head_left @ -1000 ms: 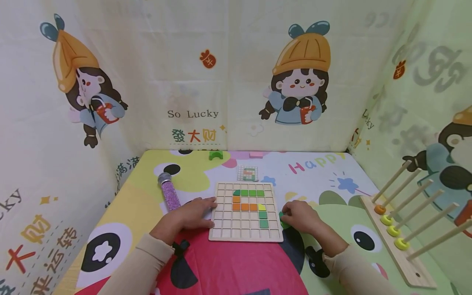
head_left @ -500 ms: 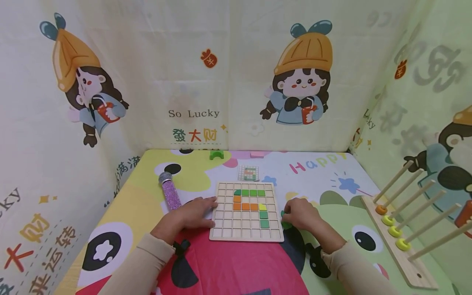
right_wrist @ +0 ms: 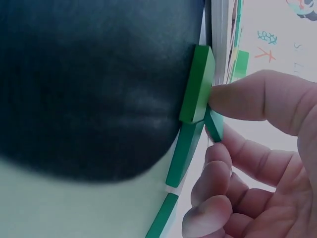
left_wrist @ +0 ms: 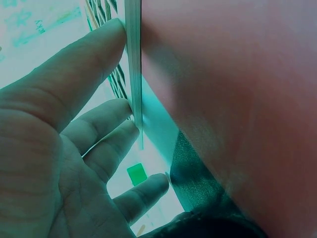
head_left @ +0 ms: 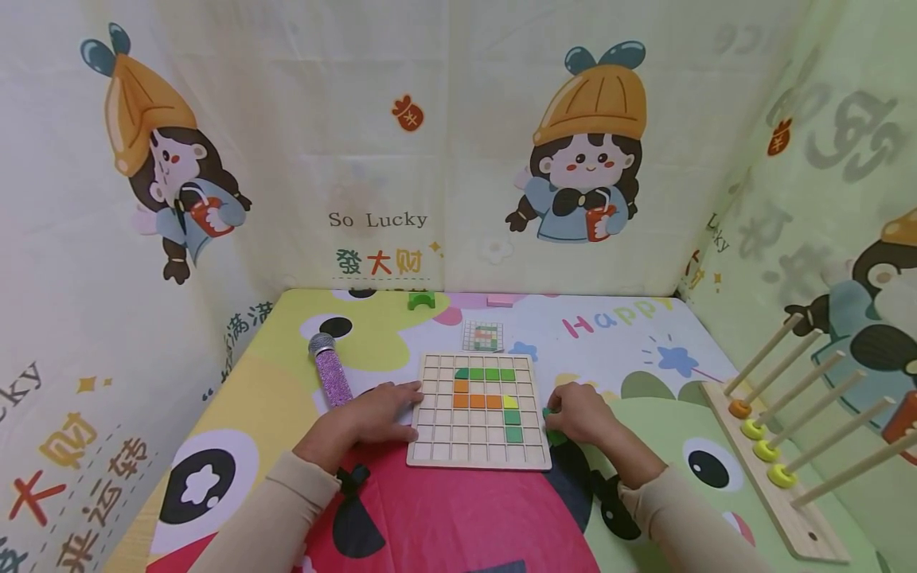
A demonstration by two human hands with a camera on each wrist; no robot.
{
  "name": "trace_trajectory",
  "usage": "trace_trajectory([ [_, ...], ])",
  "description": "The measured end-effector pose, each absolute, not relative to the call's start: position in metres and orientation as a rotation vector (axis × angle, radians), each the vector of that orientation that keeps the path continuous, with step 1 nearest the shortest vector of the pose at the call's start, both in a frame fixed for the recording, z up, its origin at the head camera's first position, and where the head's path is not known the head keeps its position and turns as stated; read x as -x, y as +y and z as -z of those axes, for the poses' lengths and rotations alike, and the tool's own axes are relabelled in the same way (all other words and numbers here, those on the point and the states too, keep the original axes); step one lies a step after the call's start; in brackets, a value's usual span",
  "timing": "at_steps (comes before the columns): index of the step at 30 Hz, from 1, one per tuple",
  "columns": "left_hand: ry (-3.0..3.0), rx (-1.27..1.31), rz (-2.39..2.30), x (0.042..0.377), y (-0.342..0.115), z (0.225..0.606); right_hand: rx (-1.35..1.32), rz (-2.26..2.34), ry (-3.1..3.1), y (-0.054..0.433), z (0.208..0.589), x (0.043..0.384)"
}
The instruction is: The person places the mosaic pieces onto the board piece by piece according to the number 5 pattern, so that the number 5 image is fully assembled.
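A square wooden grid board (head_left: 435,446) lies mid-table, with green, orange and yellow tiles (head_left: 478,402) in some of its cells. At the board's left edge rests my left hand (head_left: 380,414), fingers loosely extended; thumb and fingertips touch the rim (left_wrist: 133,64) in the left wrist view. Just off the right edge is my right hand (head_left: 583,414). Between its thumb and index finger it pinches a small dark green block (right_wrist: 214,125). Beside the fingertips lie a brighter green block (right_wrist: 198,84) and dark green blocks (right_wrist: 184,153), partly hidden from the head view.
A pattern card (head_left: 483,336) lies behind the board. A glittery purple microphone (head_left: 332,374) is on the left. Farther back are a green arch block (head_left: 421,301) and a pink block (head_left: 499,301). On the right stands a wooden peg rack (head_left: 774,469) with rings.
My right hand has shifted very slightly beside the green blocks. The left hand and the board stay in place.
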State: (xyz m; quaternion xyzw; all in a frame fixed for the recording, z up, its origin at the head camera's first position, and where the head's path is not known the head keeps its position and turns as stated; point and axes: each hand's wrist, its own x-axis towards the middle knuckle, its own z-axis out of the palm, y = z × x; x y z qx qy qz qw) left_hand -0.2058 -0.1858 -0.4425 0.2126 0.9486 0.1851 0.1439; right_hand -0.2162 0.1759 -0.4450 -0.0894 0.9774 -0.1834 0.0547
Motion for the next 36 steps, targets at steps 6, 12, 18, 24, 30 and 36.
trace_trajectory([
  [6,2.737,-0.617,-0.535,0.205,-0.186,0.443,0.303,0.586,2.981,0.176,0.444,0.215],
  [12,2.741,-0.628,-0.535,0.206,-0.187,0.444,0.350,0.676,2.989,0.178,0.439,0.210],
  [18,2.740,-0.605,-0.531,0.206,-0.186,0.442,0.480,0.814,2.917,0.175,0.435,0.203],
  [24,2.737,-0.643,-0.537,0.205,-0.187,0.443,0.620,0.877,2.774,0.168,0.435,0.195],
  [30,2.731,-0.637,-0.550,0.205,-0.187,0.442,0.671,0.900,2.667,0.158,0.436,0.190],
  [36,2.730,-0.648,-0.534,0.206,-0.187,0.443,0.654,0.882,2.636,0.150,0.438,0.184],
])
